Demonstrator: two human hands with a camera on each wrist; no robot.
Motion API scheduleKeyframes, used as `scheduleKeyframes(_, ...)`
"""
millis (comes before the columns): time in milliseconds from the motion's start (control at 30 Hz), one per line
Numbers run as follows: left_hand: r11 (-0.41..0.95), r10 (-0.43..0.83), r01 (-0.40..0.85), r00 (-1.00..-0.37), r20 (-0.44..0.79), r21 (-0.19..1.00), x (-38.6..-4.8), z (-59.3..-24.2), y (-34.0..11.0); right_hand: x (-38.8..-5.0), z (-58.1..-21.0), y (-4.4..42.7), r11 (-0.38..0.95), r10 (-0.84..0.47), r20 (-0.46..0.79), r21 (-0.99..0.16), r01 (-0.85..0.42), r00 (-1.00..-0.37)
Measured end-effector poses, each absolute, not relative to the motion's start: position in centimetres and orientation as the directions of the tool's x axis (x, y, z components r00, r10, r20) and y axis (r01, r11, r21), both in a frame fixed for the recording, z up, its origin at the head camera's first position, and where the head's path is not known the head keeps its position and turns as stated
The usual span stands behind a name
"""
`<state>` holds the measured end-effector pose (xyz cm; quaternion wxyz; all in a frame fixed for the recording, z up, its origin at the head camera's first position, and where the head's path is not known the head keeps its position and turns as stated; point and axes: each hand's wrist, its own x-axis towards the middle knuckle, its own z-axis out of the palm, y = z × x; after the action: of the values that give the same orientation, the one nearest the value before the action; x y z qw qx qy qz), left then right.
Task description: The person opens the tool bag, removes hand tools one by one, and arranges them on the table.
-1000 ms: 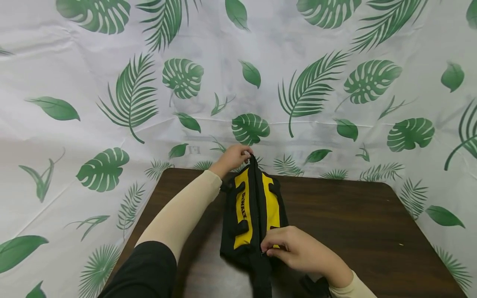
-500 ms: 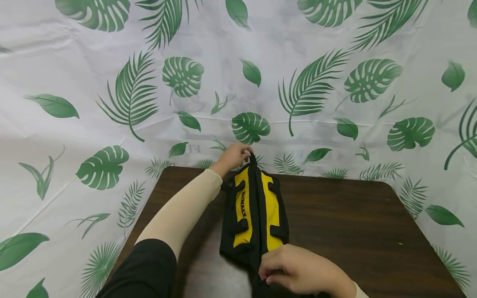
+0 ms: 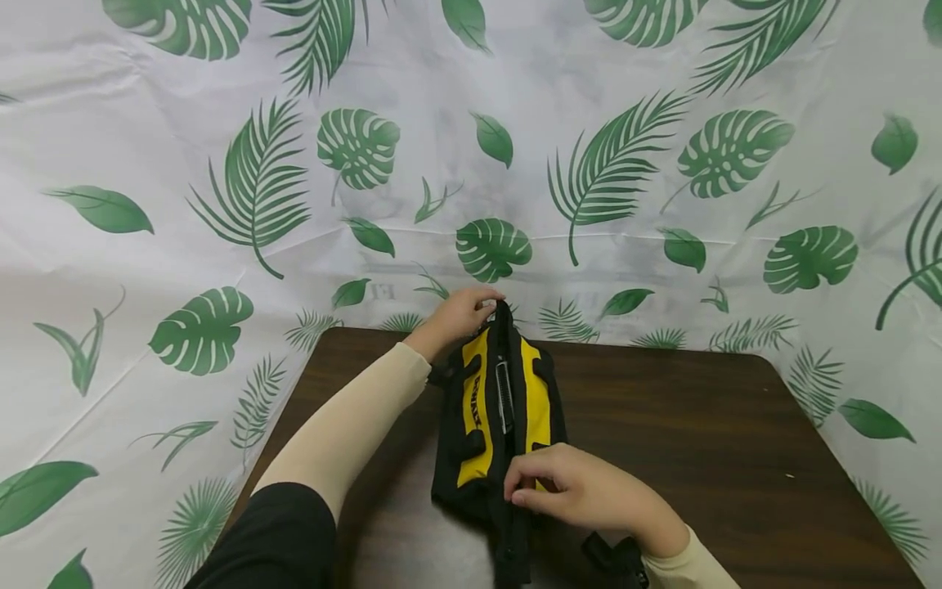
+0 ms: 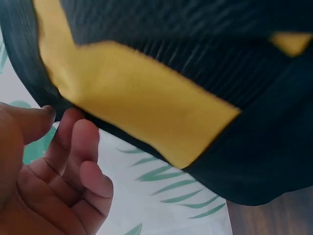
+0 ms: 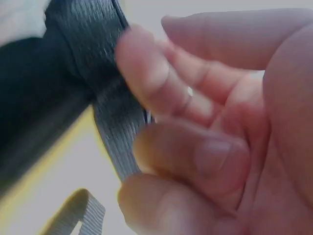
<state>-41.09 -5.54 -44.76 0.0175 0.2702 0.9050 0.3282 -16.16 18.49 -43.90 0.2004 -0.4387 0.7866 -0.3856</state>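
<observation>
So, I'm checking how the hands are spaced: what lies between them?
The head view shows most of the bag there, running from the left hand at its far end to the right hand by its near end.

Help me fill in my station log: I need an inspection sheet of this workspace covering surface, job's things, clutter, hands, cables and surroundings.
Surface: dark brown wood-look table.
Job's things: black-and-yellow bag on the table, with a narrow gap along its top.
Clutter: small pale fleck at the right; black object by the right wrist, identity unclear.
Hands: left hand pinches the bag's far end; right hand is at its near end, grip unclear.
Cables: nothing seen.
Surroundings: white leaf-print sheet behind the table.
</observation>
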Motion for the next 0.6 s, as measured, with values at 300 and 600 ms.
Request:
scheduleKeyframes(300, 0.577, 0.571, 0.560, -0.797, 0.196, 0.595, -36.0, -44.2, -6.7, -18.7, -43.5, 18.9, 0.501, -0.682, 0.003, -0.726, -0.470, -0.731)
scheduleKeyframes(600, 0.502, 0.636, 0.599, -0.745, 0.203, 0.624, -29.6, -44.4, -8.9, -20.1, -43.6, 19.6, 0.550, -0.595, 0.046, -0.705, -0.448, -0.802)
